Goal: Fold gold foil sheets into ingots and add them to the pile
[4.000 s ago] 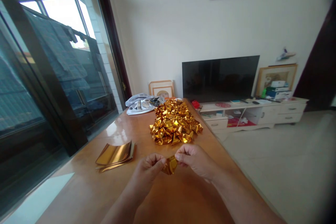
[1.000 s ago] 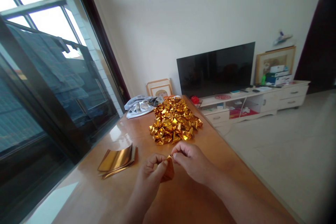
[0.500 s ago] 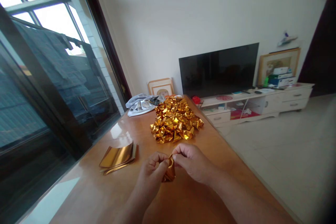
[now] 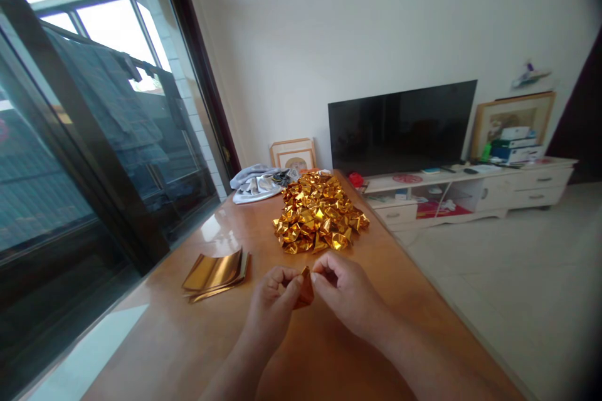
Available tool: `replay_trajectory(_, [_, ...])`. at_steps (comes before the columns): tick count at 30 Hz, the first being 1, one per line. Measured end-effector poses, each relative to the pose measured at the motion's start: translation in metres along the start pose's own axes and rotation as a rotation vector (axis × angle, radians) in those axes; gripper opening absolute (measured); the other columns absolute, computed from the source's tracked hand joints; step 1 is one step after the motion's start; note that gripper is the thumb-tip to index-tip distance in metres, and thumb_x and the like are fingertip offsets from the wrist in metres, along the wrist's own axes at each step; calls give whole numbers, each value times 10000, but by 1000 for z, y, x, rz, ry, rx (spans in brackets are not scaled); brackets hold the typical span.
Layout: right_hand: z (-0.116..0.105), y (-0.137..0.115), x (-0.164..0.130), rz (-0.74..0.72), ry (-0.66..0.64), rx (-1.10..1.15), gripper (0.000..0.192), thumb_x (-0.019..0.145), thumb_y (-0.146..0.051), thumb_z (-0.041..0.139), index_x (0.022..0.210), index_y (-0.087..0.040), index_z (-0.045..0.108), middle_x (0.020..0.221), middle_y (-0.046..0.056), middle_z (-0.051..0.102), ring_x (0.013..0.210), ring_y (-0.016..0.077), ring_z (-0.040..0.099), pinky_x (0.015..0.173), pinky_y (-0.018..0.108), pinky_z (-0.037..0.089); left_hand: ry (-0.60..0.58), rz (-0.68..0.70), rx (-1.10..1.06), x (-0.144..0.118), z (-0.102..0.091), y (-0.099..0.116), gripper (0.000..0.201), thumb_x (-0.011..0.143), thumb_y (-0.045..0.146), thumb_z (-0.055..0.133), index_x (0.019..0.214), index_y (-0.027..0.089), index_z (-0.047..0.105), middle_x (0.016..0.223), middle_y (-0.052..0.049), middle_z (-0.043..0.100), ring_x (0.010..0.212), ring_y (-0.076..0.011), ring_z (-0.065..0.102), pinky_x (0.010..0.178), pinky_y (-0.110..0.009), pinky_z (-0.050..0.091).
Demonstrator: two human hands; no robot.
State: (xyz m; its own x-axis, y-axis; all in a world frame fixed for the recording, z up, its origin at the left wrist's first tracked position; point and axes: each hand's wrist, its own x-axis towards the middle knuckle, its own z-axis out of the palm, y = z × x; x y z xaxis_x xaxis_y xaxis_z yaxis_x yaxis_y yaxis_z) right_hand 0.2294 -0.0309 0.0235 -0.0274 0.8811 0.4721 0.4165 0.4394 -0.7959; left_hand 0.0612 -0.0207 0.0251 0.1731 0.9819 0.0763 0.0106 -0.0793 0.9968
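Between my hands is a piece of shiny gold foil paper (image 4: 305, 292), partly folded, with a pointed top. My left hand (image 4: 276, 297) pinches its left side between thumb and fingers. At its upper right edge, my right hand (image 4: 342, 288) has thumb and fingertips pressed together on the paper. Just beyond my hands lies a large heap of folded gold foil pieces (image 4: 320, 216). To the left, a stack of flat gold foil sheets (image 4: 216, 272) rests on the table, its top sheets curling up at the ends.
The wooden table (image 4: 188, 338) runs away from me. Grey-white cloth or bags (image 4: 258, 185) lie at its far left end, near framed pictures (image 4: 295, 155). A television (image 4: 399, 128) stands on a white cabinet (image 4: 522, 191) beyond. Glass doors (image 4: 103, 138) are on the left.
My camera view has shifted slightly, so the scene sits a little further right. The foil paper between my hands is turned and looks more pointed; both hands stay close to it.
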Motion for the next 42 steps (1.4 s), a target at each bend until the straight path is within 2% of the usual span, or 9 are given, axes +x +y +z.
replay_trajectory(3, [3,0,-2,-19,25,-75,66,827,-153,576,799,-211,587,769,-9,626,723,153,561,652,270,387,13,48,41,1,-1,-5,281,807,407,710,798,134,647,725,-57,704,685,-179,684,698,-336,593])
replay_trajectory(8, [5,1,-4,-34,50,-142,61,834,-159,592,810,-214,593,767,-6,628,720,159,557,655,276,385,15,156,186,3,-4,-13,260,836,401,681,800,144,698,770,-67,713,731,-186,682,701,-307,587])
replay_trajectory(17, [7,2,-5,-44,96,-221,53,842,-169,616,838,-219,598,792,1,628,754,171,561,673,282,392,61,250,255,2,-4,-10,227,811,384,688,767,165,729,728,-51,726,715,-186,683,660,-274,577])
replay_trajectory(23, [6,-2,-7,-93,96,-250,63,849,-158,615,870,-215,603,820,5,631,792,177,567,699,286,397,78,257,269,1,-1,-9,229,807,391,688,761,170,725,728,-48,736,711,-186,691,647,-266,574])
replay_trajectory(35, [7,-2,-6,-64,82,-232,56,866,-189,593,822,-220,607,788,14,640,765,181,577,681,286,398,61,192,161,-1,3,-6,199,764,387,725,736,190,722,720,-56,731,729,-216,687,659,-296,575])
replay_trajectory(39, [8,-2,-6,-23,75,-154,96,883,-210,567,791,-218,594,777,14,640,753,176,577,662,279,401,60,182,152,-1,2,-6,193,761,381,726,739,189,724,734,-58,729,738,-219,685,665,-295,571])
replay_trajectory(42, [7,-4,-6,59,25,-2,149,909,-244,535,773,-210,585,754,7,635,717,161,573,640,269,408,47,194,180,1,0,-8,209,787,392,708,772,183,716,754,-57,722,750,-212,682,686,-298,573])
